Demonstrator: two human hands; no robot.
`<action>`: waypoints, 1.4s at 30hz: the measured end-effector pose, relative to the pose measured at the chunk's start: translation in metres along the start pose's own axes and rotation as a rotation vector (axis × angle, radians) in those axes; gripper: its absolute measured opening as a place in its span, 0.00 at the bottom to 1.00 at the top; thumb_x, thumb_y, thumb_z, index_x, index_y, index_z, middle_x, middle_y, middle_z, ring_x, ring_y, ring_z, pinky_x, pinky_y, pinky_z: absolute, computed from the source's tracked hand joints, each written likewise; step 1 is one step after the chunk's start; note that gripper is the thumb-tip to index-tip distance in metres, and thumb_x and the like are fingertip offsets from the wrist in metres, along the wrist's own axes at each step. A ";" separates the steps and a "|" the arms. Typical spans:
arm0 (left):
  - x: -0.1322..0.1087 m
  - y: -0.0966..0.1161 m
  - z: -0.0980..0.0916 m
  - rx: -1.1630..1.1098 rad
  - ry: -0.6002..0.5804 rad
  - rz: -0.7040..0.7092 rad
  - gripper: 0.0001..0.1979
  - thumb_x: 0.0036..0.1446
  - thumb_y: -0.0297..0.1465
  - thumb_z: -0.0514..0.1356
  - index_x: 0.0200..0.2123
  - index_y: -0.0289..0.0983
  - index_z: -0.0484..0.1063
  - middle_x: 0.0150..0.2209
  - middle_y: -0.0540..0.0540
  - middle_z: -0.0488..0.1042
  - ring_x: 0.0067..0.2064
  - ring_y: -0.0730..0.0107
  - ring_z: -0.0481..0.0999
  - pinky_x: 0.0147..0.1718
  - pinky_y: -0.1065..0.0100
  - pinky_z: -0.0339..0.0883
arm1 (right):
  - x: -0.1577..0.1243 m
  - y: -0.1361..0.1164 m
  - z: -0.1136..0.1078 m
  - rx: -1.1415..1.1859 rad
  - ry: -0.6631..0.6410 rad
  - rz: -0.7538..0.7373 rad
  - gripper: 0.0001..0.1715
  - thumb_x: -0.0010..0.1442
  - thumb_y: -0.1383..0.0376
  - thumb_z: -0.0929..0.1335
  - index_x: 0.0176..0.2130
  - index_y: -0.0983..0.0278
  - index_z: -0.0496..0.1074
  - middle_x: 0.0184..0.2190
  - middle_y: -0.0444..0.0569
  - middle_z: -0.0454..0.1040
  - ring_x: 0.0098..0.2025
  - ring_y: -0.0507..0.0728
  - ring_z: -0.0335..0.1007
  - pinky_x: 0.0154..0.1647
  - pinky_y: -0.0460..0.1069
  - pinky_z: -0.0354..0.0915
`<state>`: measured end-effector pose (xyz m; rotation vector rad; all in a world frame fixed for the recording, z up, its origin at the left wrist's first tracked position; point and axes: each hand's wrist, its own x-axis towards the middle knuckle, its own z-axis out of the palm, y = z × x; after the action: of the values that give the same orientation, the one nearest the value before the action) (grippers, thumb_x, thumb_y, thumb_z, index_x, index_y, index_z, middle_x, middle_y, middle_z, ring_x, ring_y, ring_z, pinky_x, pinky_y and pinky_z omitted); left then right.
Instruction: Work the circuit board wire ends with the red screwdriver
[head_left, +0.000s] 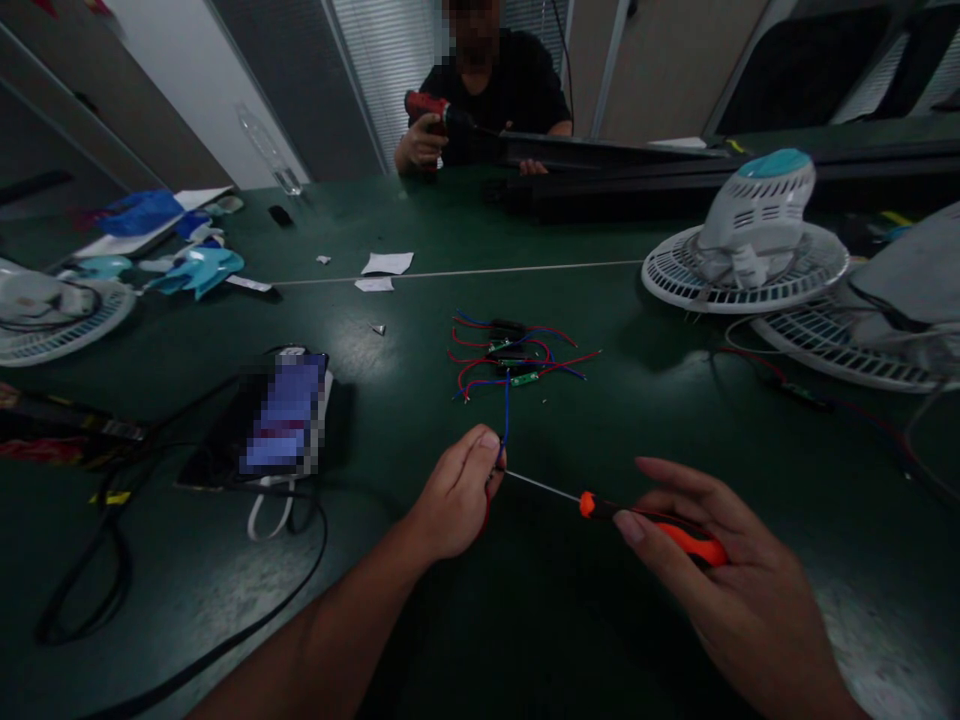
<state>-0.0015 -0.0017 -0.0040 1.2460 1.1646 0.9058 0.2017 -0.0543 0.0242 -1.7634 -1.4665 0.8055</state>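
My left hand (456, 495) is closed in a pinch on the near end of a blue and red wire (506, 415) that leads up to a tangle of red and blue wires with small green circuit boards (514, 358) on the dark green table (420, 330). My right hand (720, 575) grips the orange handle of a screwdriver (652, 525), whose thin metal shaft points left with its tip at my left fingertips.
A phone (285, 418) with cables lies to the left. White fan parts (746, 245) sit at the right, another fan grille (56, 310) and blue blades (196, 268) at the left. Across the table a person holds a red power tool (427, 108). Paper scraps (386, 265) lie mid-table.
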 end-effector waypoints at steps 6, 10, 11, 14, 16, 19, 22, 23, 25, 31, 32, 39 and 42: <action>0.000 -0.002 0.000 -0.024 0.000 -0.016 0.16 0.62 0.39 0.46 0.26 0.38 0.62 0.22 0.54 0.58 0.24 0.75 0.58 0.24 0.72 0.54 | -0.002 0.002 -0.001 0.065 -0.141 -0.050 0.23 0.60 0.53 0.62 0.51 0.61 0.63 0.27 0.46 0.75 0.26 0.55 0.73 0.24 0.48 0.69; 0.000 0.002 -0.001 -0.009 0.008 -0.013 0.16 0.61 0.40 0.46 0.26 0.38 0.61 0.22 0.54 0.58 0.23 0.75 0.58 0.23 0.72 0.55 | -0.002 0.003 -0.002 0.086 -0.179 0.055 0.25 0.64 0.52 0.56 0.56 0.60 0.60 0.18 0.41 0.71 0.17 0.53 0.67 0.15 0.46 0.63; 0.001 0.003 -0.001 -0.006 0.010 -0.011 0.16 0.61 0.40 0.46 0.25 0.38 0.61 0.22 0.54 0.58 0.23 0.75 0.58 0.23 0.72 0.54 | -0.002 0.003 -0.002 0.075 -0.175 0.073 0.25 0.64 0.52 0.56 0.55 0.60 0.61 0.16 0.40 0.70 0.16 0.53 0.66 0.14 0.46 0.62; 0.001 0.005 -0.001 0.021 0.017 -0.004 0.16 0.61 0.39 0.46 0.25 0.37 0.61 0.21 0.54 0.58 0.22 0.76 0.58 0.23 0.72 0.55 | -0.002 0.002 -0.002 0.036 -0.168 0.038 0.24 0.63 0.53 0.58 0.54 0.60 0.62 0.15 0.39 0.68 0.16 0.53 0.65 0.14 0.46 0.61; 0.000 0.004 -0.001 0.037 0.012 0.002 0.16 0.62 0.39 0.46 0.25 0.37 0.62 0.21 0.55 0.58 0.23 0.75 0.58 0.23 0.72 0.55 | -0.002 0.002 -0.001 0.031 -0.154 -0.005 0.23 0.63 0.54 0.60 0.54 0.61 0.62 0.16 0.39 0.69 0.16 0.52 0.65 0.15 0.46 0.61; 0.000 0.002 -0.001 0.025 0.002 -0.001 0.16 0.62 0.39 0.45 0.26 0.37 0.62 0.21 0.55 0.58 0.23 0.75 0.58 0.24 0.72 0.55 | -0.003 0.002 -0.001 0.053 -0.132 -0.019 0.22 0.62 0.55 0.61 0.53 0.61 0.62 0.17 0.39 0.70 0.17 0.52 0.65 0.15 0.47 0.62; 0.000 0.001 -0.001 0.007 0.005 -0.009 0.16 0.62 0.39 0.46 0.26 0.38 0.62 0.22 0.54 0.58 0.24 0.75 0.58 0.24 0.72 0.55 | -0.004 0.003 -0.001 0.073 -0.130 -0.021 0.22 0.61 0.55 0.61 0.53 0.61 0.62 0.18 0.40 0.70 0.18 0.53 0.67 0.16 0.47 0.64; 0.000 0.001 -0.001 0.008 0.007 -0.010 0.16 0.62 0.39 0.46 0.26 0.38 0.62 0.22 0.54 0.58 0.24 0.75 0.59 0.24 0.72 0.55 | -0.004 0.003 -0.001 0.078 -0.128 -0.027 0.22 0.61 0.55 0.62 0.53 0.61 0.62 0.18 0.40 0.70 0.18 0.53 0.67 0.16 0.47 0.64; 0.000 0.001 -0.001 0.020 0.010 -0.005 0.16 0.62 0.39 0.46 0.25 0.38 0.62 0.22 0.54 0.58 0.24 0.75 0.59 0.24 0.72 0.55 | -0.004 0.003 0.000 0.082 -0.130 -0.036 0.22 0.61 0.56 0.62 0.53 0.61 0.61 0.19 0.41 0.70 0.18 0.53 0.67 0.16 0.47 0.64; 0.000 0.001 -0.001 0.016 0.011 -0.010 0.16 0.62 0.39 0.46 0.26 0.38 0.62 0.22 0.54 0.58 0.24 0.74 0.59 0.25 0.71 0.55 | -0.003 0.001 0.001 0.078 -0.105 -0.043 0.21 0.61 0.56 0.63 0.52 0.61 0.61 0.21 0.42 0.71 0.20 0.54 0.69 0.17 0.47 0.65; 0.000 0.001 -0.001 0.016 0.014 -0.010 0.16 0.62 0.40 0.45 0.26 0.38 0.62 0.22 0.54 0.58 0.24 0.74 0.59 0.25 0.71 0.55 | -0.002 0.000 0.001 0.070 -0.102 -0.044 0.21 0.61 0.57 0.63 0.52 0.61 0.61 0.21 0.42 0.71 0.20 0.54 0.69 0.17 0.47 0.64; 0.000 0.000 -0.001 0.006 0.000 -0.006 0.16 0.62 0.40 0.46 0.26 0.38 0.62 0.22 0.54 0.58 0.24 0.74 0.59 0.25 0.72 0.56 | -0.002 0.001 -0.001 0.102 -0.102 -0.023 0.22 0.60 0.55 0.63 0.51 0.62 0.62 0.22 0.42 0.72 0.21 0.53 0.69 0.19 0.48 0.65; 0.000 0.001 -0.001 -0.018 0.005 -0.018 0.16 0.62 0.40 0.46 0.26 0.38 0.62 0.23 0.53 0.58 0.24 0.74 0.58 0.24 0.72 0.55 | -0.002 0.001 -0.001 0.106 -0.161 0.025 0.24 0.61 0.53 0.61 0.52 0.62 0.62 0.21 0.43 0.72 0.21 0.53 0.69 0.18 0.47 0.65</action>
<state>-0.0020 -0.0016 -0.0031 1.2173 1.1674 0.9049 0.2029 -0.0565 0.0243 -1.6726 -1.4787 1.0401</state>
